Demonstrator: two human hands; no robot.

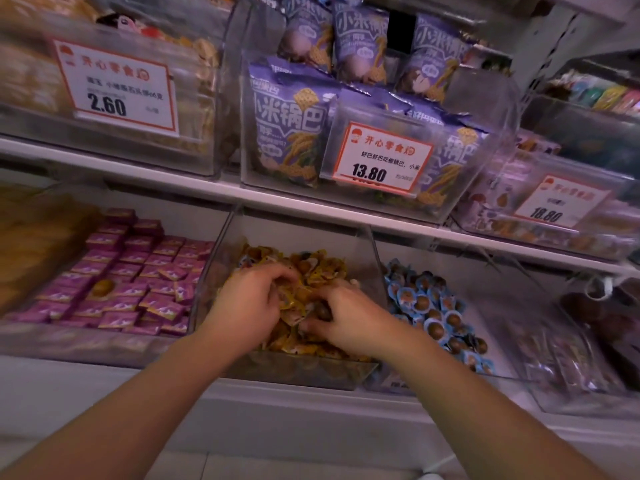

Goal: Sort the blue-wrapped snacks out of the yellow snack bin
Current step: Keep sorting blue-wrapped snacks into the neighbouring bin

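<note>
Yellow snacks point(311, 271): both hands point(249, 299) curled, digging in.

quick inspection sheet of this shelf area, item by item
surface: white lower shelf carrying clear bins
job's things: yellow snack bin heaped with yellow-wrapped snacks; blue-wrapped snacks fill the bin to its right
clutter: one stray yellow snack lying on the pink packets
hands: left hand and right hand both dug into the yellow pile, fingers curled among wrappers
cables: nothing seen
surroundings: purple snack bags on the shelf above, price tag 13.80
</note>
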